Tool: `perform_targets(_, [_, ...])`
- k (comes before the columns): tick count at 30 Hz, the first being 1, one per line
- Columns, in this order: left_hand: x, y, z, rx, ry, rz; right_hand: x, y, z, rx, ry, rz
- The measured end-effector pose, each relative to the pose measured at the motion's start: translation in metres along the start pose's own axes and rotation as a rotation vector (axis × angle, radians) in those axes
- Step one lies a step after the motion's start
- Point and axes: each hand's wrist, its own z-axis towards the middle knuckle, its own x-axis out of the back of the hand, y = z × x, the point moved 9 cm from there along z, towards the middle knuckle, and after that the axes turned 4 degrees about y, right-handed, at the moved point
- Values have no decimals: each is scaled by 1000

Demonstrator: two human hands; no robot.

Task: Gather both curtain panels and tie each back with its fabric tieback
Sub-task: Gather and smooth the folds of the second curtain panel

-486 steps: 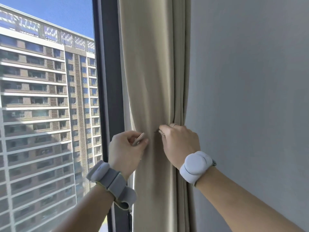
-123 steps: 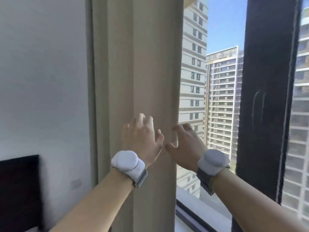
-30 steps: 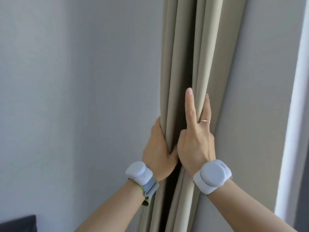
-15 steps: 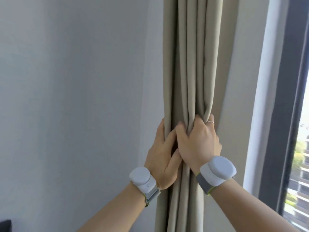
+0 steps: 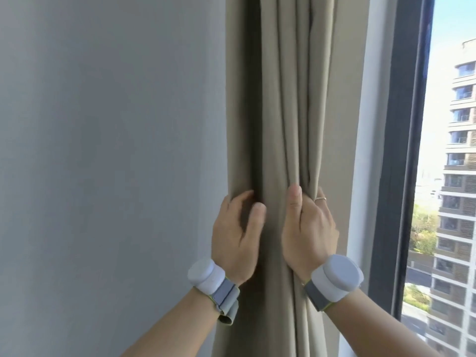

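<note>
Both hands are up on the curtain panel (image 5: 283, 99), which hangs in long beige folds from the top of the view to the bottom. Her or his right hand (image 5: 307, 229) is closed around a bunch of the folds on the window side of the panel: the thumb lies up along the front of the cloth and the fingers wrap behind it, where a thin ring (image 5: 320, 199) just shows. The left hand (image 5: 238, 229) sits just beside it on the wall side of the panel, fingers loosely curled with their tips pressed into a deep dark pleat. From where I stand it looks more like a hand resting and pushing than a firm grip, though the fingertips are partly lost in the shadow of the fold, so I would not swear to it. The two hands are near each other but apart, with one fold of cloth between them.

Each wrist carries a pale grey wristband (image 5: 337, 278) with a rounded puck on it. To the left of the curtain is a plain grey wall (image 5: 103, 150). To its right stands the dark window frame (image 5: 401, 150), and beyond the glass an apartment block (image 5: 458, 176) in bright sun.
</note>
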Motion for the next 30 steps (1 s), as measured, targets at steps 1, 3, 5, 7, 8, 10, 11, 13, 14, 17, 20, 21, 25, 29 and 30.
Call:
perform_targets(1, [-8,6,-4,-16,-81,-43,-3,-2,-2,14,-30,37])
perform_targets(3, [-15,9,-8,-21,-144,-126,-7,-2,-2,46,-48,92])
perform_targets(5, [-11,5,-4,-33,-114,-129,-7,3,1,66,-19,98])
perform_targets(7, [-2,2,-1,-71,-42,-76,-1,8,3,84,62,113])
perform_targets(8, [4,-2,-1,-77,3,-65,2,8,2,103,96,152])
perform_targets(10, [13,-1,-2,-91,72,-22,6,2,-7,153,106,249])
perform_targets(11, [16,1,-3,-100,96,12,5,0,-13,160,93,289])
perform_targets(13, [19,6,-8,-164,125,63,1,1,-24,156,78,326])
perform_targets(14, [21,9,-10,-200,132,69,-3,3,-28,151,77,338])
perform_targets(17, [21,14,-13,-180,107,44,-6,1,-33,227,110,326])
perform_targets(20, [17,10,-14,-121,79,7,-11,-2,-30,273,75,294])
perform_targets(21, [18,9,-14,-109,93,7,-11,-3,-29,275,75,262])
perform_targets(25, [26,16,-14,-174,134,81,-19,0,-29,228,22,169])
perform_targets(29, [28,19,-18,-116,124,115,-43,-5,-49,294,-150,161])
perform_targets(30, [29,19,-20,-90,126,115,-51,-4,-57,317,-221,131])
